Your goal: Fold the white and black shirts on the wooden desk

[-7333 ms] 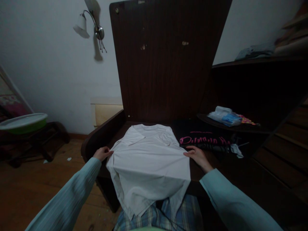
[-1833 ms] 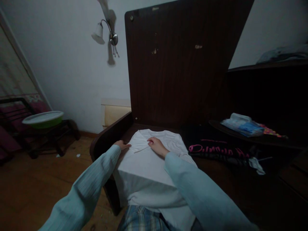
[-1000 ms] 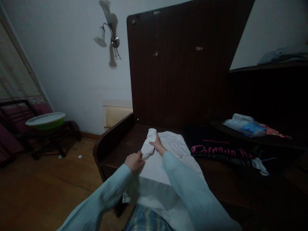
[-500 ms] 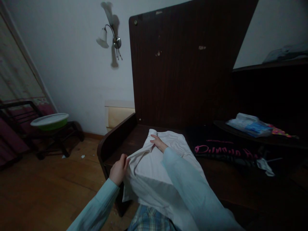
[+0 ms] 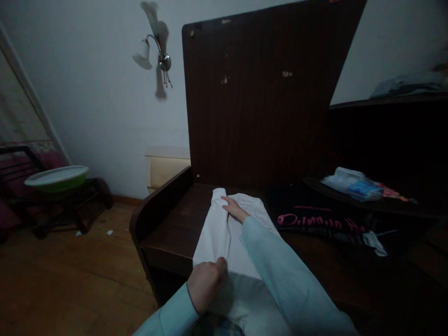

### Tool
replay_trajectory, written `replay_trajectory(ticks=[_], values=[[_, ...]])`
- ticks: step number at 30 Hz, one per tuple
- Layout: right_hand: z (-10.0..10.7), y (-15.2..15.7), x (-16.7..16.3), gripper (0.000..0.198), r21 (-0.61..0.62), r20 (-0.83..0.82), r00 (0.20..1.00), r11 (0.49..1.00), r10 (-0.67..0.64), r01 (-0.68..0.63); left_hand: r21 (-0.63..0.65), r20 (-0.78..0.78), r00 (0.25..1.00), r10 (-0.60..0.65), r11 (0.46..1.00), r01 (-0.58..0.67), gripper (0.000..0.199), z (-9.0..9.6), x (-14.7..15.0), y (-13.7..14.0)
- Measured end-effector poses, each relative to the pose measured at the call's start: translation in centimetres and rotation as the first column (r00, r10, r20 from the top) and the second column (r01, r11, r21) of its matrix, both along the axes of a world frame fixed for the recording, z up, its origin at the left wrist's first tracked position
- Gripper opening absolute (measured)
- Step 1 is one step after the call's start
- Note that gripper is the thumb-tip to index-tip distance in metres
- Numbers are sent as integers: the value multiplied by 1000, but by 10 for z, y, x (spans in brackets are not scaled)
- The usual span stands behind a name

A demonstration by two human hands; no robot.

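A white garment (image 5: 212,233) lies on the dark wooden surface, its lower part hanging over the front edge toward my lap. Its left side is folded inward into a long strip running from the far end toward me. My left hand (image 5: 206,282) is closed on the near end of this strip, thumb on top. Farther up, my right hand (image 5: 236,210) lies on the garment at the fold's inner edge, fingers stretched out and pressing the cloth. Part of the garment is hidden under my right sleeve.
A raised wooden side (image 5: 157,200) borders the surface on the left, with a tall dark panel (image 5: 259,107) behind. To the right lie black cloth with pink lettering (image 5: 322,223) and a plastic packet (image 5: 353,184) on a ledge. A green basin (image 5: 58,179) rests on a chair at far left.
My left hand has moved right and toward me, bringing the garment's left edge inward so that it now lies as a flatter strip. My right hand has stayed near the far end.
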State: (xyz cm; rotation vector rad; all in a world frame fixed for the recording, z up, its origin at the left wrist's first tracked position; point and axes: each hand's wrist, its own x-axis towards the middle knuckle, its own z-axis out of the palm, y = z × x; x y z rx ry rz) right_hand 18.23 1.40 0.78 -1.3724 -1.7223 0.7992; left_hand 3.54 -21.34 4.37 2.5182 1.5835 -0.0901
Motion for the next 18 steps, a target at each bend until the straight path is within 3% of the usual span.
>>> replay_trajectory(ticks=[4,6,10,14,18], values=[[4,-3,-1,63,33,77,996,999,-34,32,62,157,987,-32,998,23,30,15,-15,13],[8,-8,-1,64,80,167,982,994,-86,74,133,274,961,-34,991,-3,30,14,-22,25],[9,-27,-2,59,184,470,874,982,-124,40,284,320,935,-154,957,61,35,-13,-31,51],[2,-48,-6,51,70,636,772,995,15,-76,357,208,967,-146,932,64,47,-47,-33,65],[0,-58,-8,54,3,684,729,1000,20,-31,422,178,974,-138,905,51,51,-62,-35,61]])
